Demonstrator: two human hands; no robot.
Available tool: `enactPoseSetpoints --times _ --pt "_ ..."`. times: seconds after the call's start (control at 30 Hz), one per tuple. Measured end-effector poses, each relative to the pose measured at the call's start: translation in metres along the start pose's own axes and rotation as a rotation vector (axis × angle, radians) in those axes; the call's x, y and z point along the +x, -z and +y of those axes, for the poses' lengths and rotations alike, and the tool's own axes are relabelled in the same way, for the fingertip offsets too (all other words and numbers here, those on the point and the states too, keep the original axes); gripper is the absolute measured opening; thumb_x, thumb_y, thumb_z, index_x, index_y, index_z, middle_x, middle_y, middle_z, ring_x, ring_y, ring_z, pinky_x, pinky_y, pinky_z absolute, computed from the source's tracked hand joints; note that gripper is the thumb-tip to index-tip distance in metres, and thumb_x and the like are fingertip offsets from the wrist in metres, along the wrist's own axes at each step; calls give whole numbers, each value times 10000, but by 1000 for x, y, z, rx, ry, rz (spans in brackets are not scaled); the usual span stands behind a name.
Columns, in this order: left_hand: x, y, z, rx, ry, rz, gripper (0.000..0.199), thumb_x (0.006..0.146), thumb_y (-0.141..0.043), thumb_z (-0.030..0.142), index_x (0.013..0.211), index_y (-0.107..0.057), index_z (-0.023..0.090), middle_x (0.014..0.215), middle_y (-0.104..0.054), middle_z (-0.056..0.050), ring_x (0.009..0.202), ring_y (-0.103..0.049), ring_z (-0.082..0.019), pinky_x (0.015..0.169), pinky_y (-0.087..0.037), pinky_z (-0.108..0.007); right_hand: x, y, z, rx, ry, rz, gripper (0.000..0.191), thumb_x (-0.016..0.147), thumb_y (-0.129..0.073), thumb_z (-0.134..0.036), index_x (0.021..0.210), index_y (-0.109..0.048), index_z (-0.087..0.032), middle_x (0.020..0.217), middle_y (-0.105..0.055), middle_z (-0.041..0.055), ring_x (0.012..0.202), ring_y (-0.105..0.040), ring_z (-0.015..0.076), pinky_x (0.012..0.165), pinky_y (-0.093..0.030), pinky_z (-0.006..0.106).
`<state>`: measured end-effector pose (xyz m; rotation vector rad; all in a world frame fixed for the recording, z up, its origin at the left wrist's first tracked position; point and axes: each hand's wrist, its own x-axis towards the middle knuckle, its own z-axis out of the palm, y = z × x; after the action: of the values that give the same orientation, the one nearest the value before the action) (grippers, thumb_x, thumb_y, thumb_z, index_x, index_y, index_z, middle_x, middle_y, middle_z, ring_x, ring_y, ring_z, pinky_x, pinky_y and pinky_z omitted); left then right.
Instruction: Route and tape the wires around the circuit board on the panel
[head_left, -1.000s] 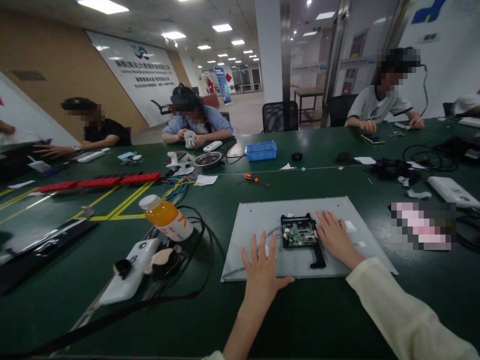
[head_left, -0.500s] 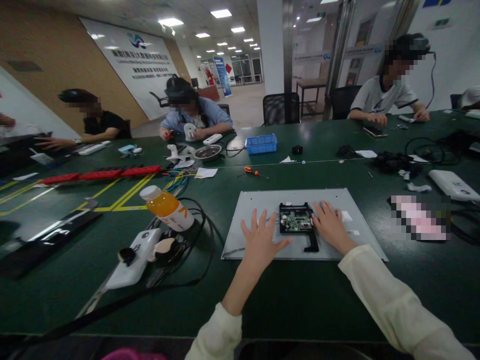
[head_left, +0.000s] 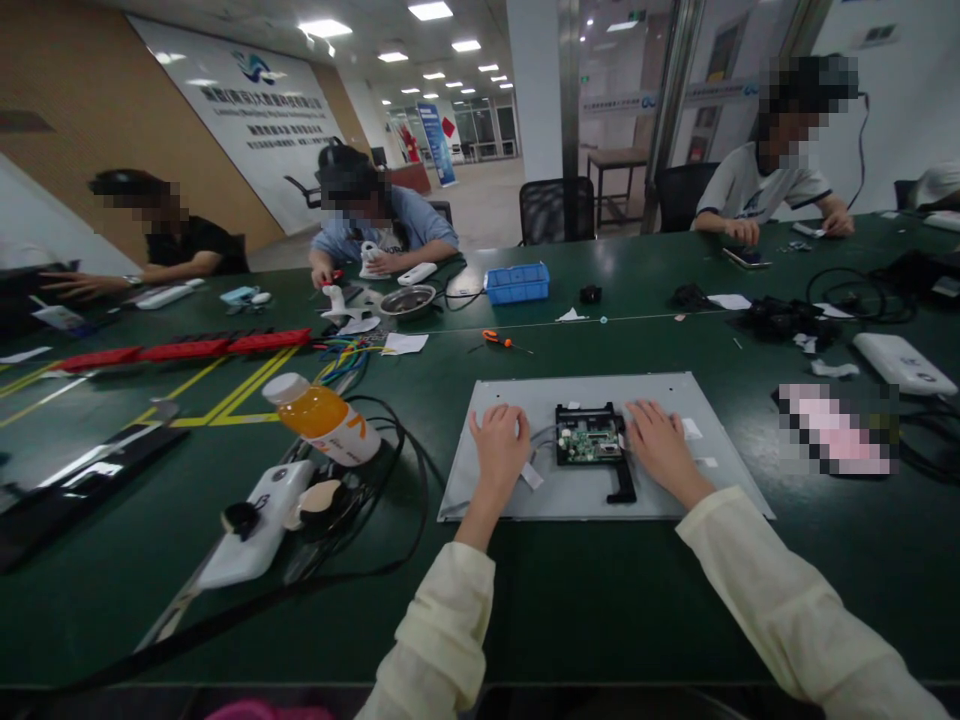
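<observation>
A grey metal panel (head_left: 682, 490) lies flat on the table in front of me. On its middle sits a green circuit board (head_left: 589, 446) inside a black plastic frame (head_left: 621, 485). My left hand (head_left: 499, 450) is over the panel's left part, fingers curled and thumb bent towards them in a pinch; whatever may be between the tips is too small to name. Beside that hand a thin cable with a pale tag (head_left: 532, 476) runs towards the board. My right hand (head_left: 664, 450) rests at the frame's right side, fingers stretched out and touching its edge.
To the left stand an orange juice bottle (head_left: 330, 425), a white device (head_left: 259, 525) and looped black cables. Beyond the panel lie a screwdriver (head_left: 499, 340) and a blue basket (head_left: 517, 284). A pink phone-like object (head_left: 836, 430) lies at right. Several people sit across the table.
My left hand has moved slightly left and up, and its spread fingers have curled in. The pale tag now shows beside it. My right hand stays at the frame.
</observation>
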<state>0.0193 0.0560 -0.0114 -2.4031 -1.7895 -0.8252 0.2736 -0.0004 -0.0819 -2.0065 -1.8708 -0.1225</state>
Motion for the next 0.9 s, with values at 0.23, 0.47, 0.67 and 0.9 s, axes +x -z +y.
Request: enactPoseSetpoints --times 0.23,0.47,0.67,0.9 --pt "3 -13 -12 -212 150 -219 362 943 -308 335 1201 -523 200 1218 -602 -98 1159 -528 -247 1034 -306 -484 0 4 4 19 25 -2 408 955 -257 -278 1298 -463 -196 1348 -496 110 1273 -383 280 1005 -293 499" --pt "8 -17 -34 -435 151 -297 489 954 -210 413 1262 -502 170 1334 -525 -68 1256 -460 -178 1081 -305 -325 -3 4 5 -6 50 2 421 961 -237 -292 1305 -458 -195 1367 -478 110 1284 -370 295 1005 -285 526" --pt "9 -15 -39 -409 166 -344 508 950 -209 419 1284 -498 168 1361 -498 -67 1282 -431 -176 1107 -260 -337 -3 6 2 12 25 -23 428 962 -226 -290 1314 -451 -200 1366 -485 96 1286 -375 281 1008 -294 512" --pt "4 -15 -36 -310 165 -348 497 959 -180 375 1279 -508 183 1349 -511 -67 1282 -428 -188 1122 -209 -402 -3 8 0 -3 42 -43 429 960 -229 -297 1321 -446 -213 1382 -469 91 1293 -371 269 1014 -298 501"
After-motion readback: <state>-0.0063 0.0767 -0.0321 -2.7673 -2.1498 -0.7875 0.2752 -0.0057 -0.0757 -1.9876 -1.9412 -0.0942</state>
